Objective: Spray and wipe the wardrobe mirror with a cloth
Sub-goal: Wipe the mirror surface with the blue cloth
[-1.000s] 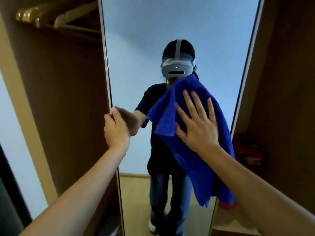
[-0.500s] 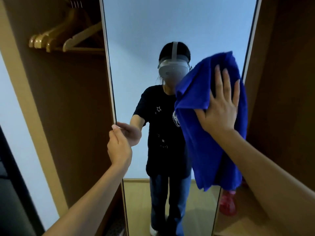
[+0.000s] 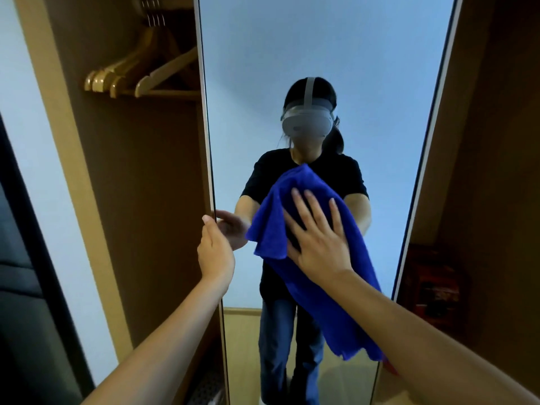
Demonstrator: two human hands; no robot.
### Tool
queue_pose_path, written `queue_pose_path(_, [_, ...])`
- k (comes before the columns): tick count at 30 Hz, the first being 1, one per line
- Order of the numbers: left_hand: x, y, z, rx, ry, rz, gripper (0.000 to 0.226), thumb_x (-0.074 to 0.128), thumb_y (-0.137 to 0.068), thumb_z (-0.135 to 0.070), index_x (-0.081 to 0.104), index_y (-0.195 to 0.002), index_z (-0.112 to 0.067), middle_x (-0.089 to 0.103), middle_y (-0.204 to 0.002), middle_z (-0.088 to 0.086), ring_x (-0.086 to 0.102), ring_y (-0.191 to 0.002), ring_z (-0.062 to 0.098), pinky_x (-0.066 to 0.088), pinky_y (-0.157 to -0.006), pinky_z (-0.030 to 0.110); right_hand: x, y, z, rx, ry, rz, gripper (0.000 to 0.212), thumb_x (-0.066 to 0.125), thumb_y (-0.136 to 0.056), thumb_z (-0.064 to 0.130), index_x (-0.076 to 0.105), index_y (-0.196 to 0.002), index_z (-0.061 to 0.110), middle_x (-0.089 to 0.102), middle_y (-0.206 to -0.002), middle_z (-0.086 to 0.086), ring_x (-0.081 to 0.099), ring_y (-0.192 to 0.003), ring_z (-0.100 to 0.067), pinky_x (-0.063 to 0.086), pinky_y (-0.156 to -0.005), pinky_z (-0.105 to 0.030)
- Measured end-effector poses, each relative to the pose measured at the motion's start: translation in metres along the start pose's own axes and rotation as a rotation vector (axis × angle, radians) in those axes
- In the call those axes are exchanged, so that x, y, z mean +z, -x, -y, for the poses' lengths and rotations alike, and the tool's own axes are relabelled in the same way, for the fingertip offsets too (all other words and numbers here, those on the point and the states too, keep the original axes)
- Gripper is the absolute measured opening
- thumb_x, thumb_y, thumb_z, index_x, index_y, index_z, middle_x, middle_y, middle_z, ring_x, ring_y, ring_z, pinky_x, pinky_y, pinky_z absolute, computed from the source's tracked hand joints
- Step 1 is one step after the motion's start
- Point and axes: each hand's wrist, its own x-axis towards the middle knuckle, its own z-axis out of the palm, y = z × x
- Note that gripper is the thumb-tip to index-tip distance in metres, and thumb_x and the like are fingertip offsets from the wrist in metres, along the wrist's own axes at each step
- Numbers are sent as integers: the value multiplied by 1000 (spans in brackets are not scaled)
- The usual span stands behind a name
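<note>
The tall wardrobe mirror [image 3: 292, 54] fills the middle of the head view and reflects a person in a headset. A blue cloth [image 3: 330, 305] hangs against the glass at mid height. My right hand [image 3: 317, 238] lies flat on the cloth with fingers spread, pressing it to the mirror. My left hand [image 3: 215, 252] grips the mirror's left edge, thumb on the front; its fingers are hidden behind the edge. No spray bottle is clearly in view.
Left of the mirror the open wardrobe holds several wooden hangers [image 3: 140, 74] on a rail. Brown wardrobe panels flank both sides. A red object [image 3: 429, 287] sits on a shelf at the lower right.
My right hand has slid the cloth from the mirror's upper right down and left to its middle. My left hand stays on the mirror's left edge.
</note>
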Motion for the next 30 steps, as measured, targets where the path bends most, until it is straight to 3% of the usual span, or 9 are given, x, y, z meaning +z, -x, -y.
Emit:
queue_pose_path(3, [-2, -7, 1, -51, 29, 22, 58, 17, -102, -52, 40, -144, -20, 44, -147, 8, 40, -135, 26, 29, -107, 35, -11, -48, 3, 16, -41, -59, 58, 45, -95, 47, 34, -149, 28, 22, -161, -3, 16, -147, -22, 2, -119, -47])
queue_pose_path(7, [-8, -13, -3, -133, 71, 60, 60, 19, -101, -53, 36, -147, -19, 40, -149, 7, 36, -138, 26, 27, -110, 36, -35, -120, 5, 118, -68, -132, 61, 35, -100, 52, 23, -154, 25, 12, -163, -6, 8, -150, -25, 2, -120, -51])
queue_pose_path(10, [-8, -19, -1, -154, 31, 75, 61, 15, -101, -55, 32, -149, -22, 38, -151, 8, 34, -140, 26, 25, -113, 38, -32, -127, 18, 113, -44, -142, 60, 35, -101, 49, 22, -154, 23, 13, -163, -7, 8, -150, -27, 3, -120, -52])
queue_pose_path(13, [-10, -24, 4, -130, -9, 86, 65, 10, -100, -56, 42, -143, -18, 50, -142, 11, 45, -131, 29, 31, -112, 43, -9, -93, 42, -27, -36, -105, 62, 41, -96, 44, 26, -153, 23, 16, -162, -8, 10, -149, -26, 0, -119, -51])
queue_pose_path(15, [-13, -26, 4, -104, -27, 81, 62, 10, -102, -51, 47, -135, -16, 54, -134, 13, 52, -120, 29, 38, -103, 41, 5, -66, 58, -153, -28, -66, 65, 43, -93, 44, 25, -152, 23, 16, -161, -6, 10, -149, -25, -1, -119, -49])
queue_pose_path(19, [-18, -23, -2, -102, -9, 114, 65, 8, -101, -54, 47, -138, -17, 52, -137, 11, 48, -126, 27, 34, -96, 33, 10, -52, 60, -218, 32, -41, 68, 36, -94, 53, 22, -153, 24, 13, -162, -5, 8, -150, -23, -3, -120, -48])
queue_pose_path(25, [-15, -21, -14, -143, -121, 157, 75, 6, -94, -65, 44, -142, -21, 49, -142, 11, 44, -132, 30, 31, -109, 43, -26, -133, 29, -99, -48, -155, 62, 42, -94, 47, 29, -152, 27, 22, -161, -6, 16, -149, -25, 3, -120, -49])
queue_pose_path(30, [-17, -26, -29, -196, -166, 179, 80, 8, -94, -66, 34, -147, -11, 40, -148, 15, 36, -138, 31, 28, -111, 43, -58, -186, -11, 46, -18, -164, 61, 29, -98, 52, 21, -154, 28, 13, -163, -5, 8, -150, -25, 4, -120, -51])
